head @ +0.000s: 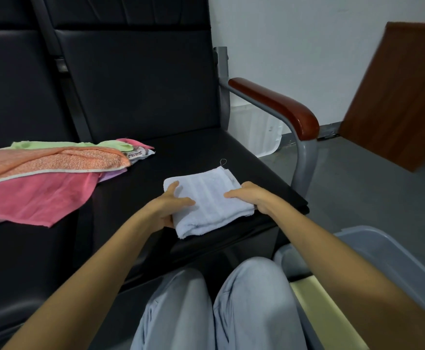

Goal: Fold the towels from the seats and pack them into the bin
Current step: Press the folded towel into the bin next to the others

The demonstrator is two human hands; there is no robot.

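folded towel (207,200) lay flat on the black seat (181,157), held between my hands. left hand (171,205) gripped its left edge, thumb on top. right hand (246,195) gripped the right edge the same way. cloth pale bluish-white, ribbed, a thick rectangle, loose thread at the far corner. fingers under the cloth hidden. grey bin (383,251) at my right, partly cut off behind my arm. unfolded pile of towels (42,178) at left.

Reddish armrest (277,104), brown wooden panel (398,97), white wall (294,41)
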